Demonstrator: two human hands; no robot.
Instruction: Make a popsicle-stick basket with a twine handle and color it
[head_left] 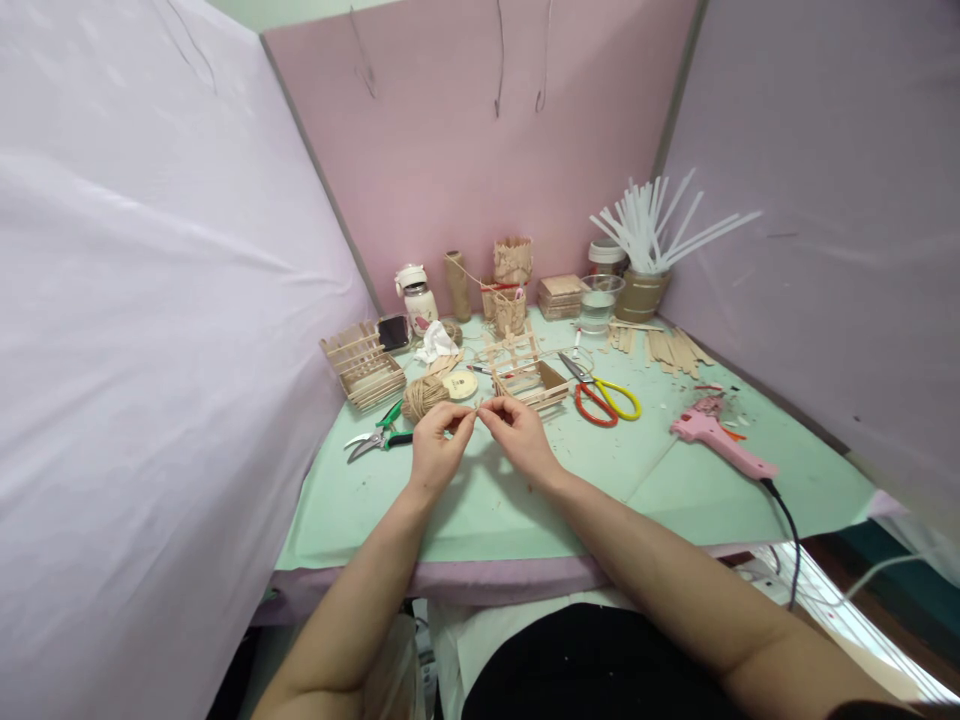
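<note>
Over the middle of the table, my left hand (pixel 441 443) and my right hand (pixel 520 432) meet fingertip to fingertip. Both are closed in a pinch. A tiny tan bit shows between them, too small to name. Just behind my left hand lies a ball of twine (pixel 425 398), with a round pale lid (pixel 460 384) beside it. A small wooden-stick crate with a fence-like back (pixel 531 384) stands beyond my right hand. Garden pruners (pixel 375 441) with green and black handles lie left of my left hand, jaws apart. Scissors (pixel 598 396) with red and yellow handles lie right of the crate.
A pink glue gun (pixel 724 440) lies at right, its cord running off the table edge. Another stick crate (pixel 365 368) stands at left. Along the back are a bottle (pixel 417 300), a water cup (pixel 598 307) and a pot of white glue sticks (pixel 643 295). Loose wooden sticks (pixel 675 350) lie back right.
</note>
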